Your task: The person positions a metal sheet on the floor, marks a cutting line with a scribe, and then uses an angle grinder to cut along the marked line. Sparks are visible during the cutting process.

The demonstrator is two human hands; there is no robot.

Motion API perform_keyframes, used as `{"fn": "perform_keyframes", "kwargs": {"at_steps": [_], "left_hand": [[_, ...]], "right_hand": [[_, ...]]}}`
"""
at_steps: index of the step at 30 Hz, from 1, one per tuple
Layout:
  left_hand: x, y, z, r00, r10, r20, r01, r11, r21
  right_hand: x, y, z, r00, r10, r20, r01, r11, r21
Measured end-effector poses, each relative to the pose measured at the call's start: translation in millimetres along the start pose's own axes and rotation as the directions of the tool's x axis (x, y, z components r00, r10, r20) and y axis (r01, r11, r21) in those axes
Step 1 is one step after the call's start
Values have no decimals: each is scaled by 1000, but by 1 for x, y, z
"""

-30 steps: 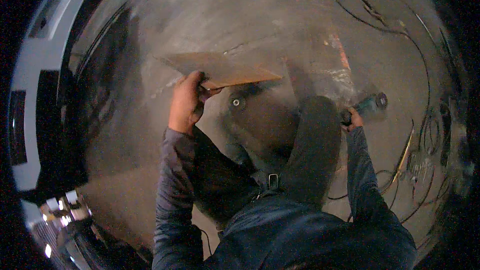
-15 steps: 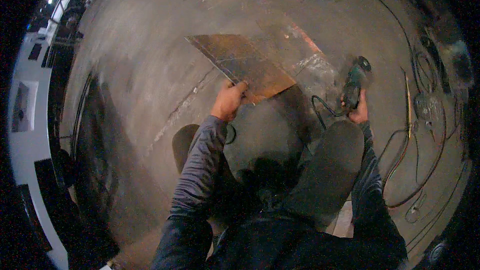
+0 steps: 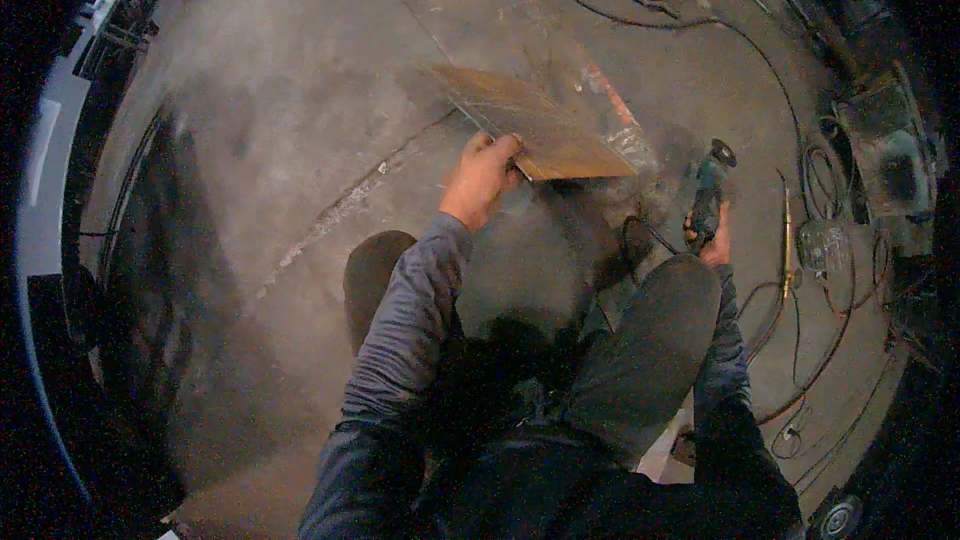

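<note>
One tilted plate (image 3: 552, 128) is pinched near its corner by left hand (image 3: 480, 180), fingers closed; grinder (image 3: 708, 198) held in right hand (image 3: 717, 242), fingers wrapped round body.

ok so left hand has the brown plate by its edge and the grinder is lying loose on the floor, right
Not quite: in the head view the right hand holds the grinder. The left hand does have the brown plate by its edge.

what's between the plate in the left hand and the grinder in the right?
Head view: between plate and grinder there's floor with a pale scuffed patch; lower down, a dark cord near the right knee.
</note>
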State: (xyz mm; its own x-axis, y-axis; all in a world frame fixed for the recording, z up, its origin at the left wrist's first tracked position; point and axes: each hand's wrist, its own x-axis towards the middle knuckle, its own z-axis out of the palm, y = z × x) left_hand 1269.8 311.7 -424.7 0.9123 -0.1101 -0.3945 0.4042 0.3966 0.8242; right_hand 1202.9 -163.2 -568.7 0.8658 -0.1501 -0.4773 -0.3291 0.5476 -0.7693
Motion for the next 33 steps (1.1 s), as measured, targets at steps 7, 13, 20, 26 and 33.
{"fn": "perform_keyframes", "kwargs": {"at_steps": [7, 13, 20, 26, 33], "left_hand": [[25, -32, 8, 980, -169, 109, 148, 972, 182], [33, -92, -8, 933, -338, 128, 225, 820, 526], [82, -157, -82, 775, -479, 413, -587, -301, 752], [90, -142, -66, 943, -91, 319, -330, -164, 930], [24, -31, 147, 838, 119, 532, -251, 950, 184]], "right_hand": [[-51, -113, 63, 966, -252, -63, 242, 961, -133], [-73, -195, 123, 883, -425, 200, 415, 905, 96], [-73, -155, 149, 846, -415, 336, 384, 910, 158], [-55, -135, 170, 847, -397, 355, 351, 917, 187], [-30, -123, 172, 863, -478, 163, 467, 878, 104]]}}
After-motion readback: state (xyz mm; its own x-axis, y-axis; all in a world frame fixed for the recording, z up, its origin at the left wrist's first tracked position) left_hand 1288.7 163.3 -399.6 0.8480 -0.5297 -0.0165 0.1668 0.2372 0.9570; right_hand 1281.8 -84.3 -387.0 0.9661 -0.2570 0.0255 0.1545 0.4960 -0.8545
